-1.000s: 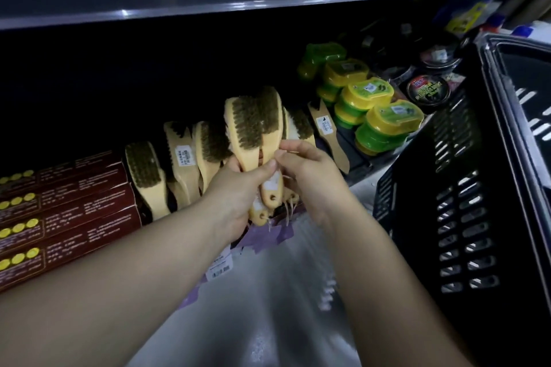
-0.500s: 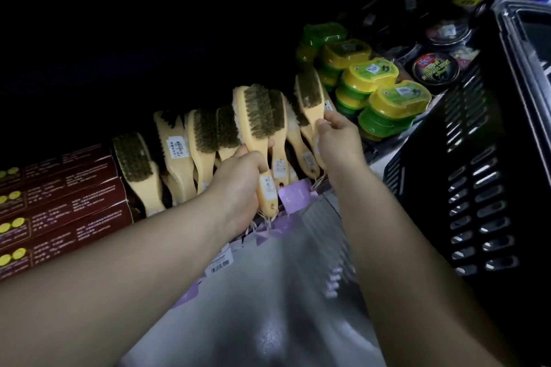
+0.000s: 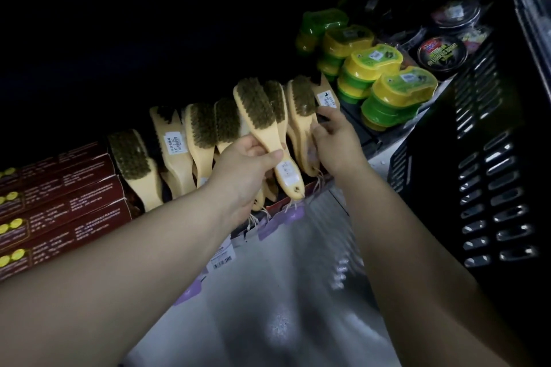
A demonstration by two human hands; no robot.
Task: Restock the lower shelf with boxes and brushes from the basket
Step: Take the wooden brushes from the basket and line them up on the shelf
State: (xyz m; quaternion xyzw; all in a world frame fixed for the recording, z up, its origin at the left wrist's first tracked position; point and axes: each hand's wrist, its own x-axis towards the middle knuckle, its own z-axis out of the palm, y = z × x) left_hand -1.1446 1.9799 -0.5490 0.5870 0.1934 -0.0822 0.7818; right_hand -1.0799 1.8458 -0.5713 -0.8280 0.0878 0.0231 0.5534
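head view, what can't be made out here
- Shelf back: in darkness, so stock behind the brushes is unseen.
- Basket: only its slotted side shows; the frame's right edge cuts it off, contents hidden.
- Box print and brush labels: too small and blurred to read.
- Right hand: its grip among the brushes is unclear, fingers partly hidden.
- Left hand holds a brush; how many more it holds is hidden.

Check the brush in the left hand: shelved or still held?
Still held. The left hand grips the brush by its handle, bristle end raised above the row of brushes leaning on the shelf.
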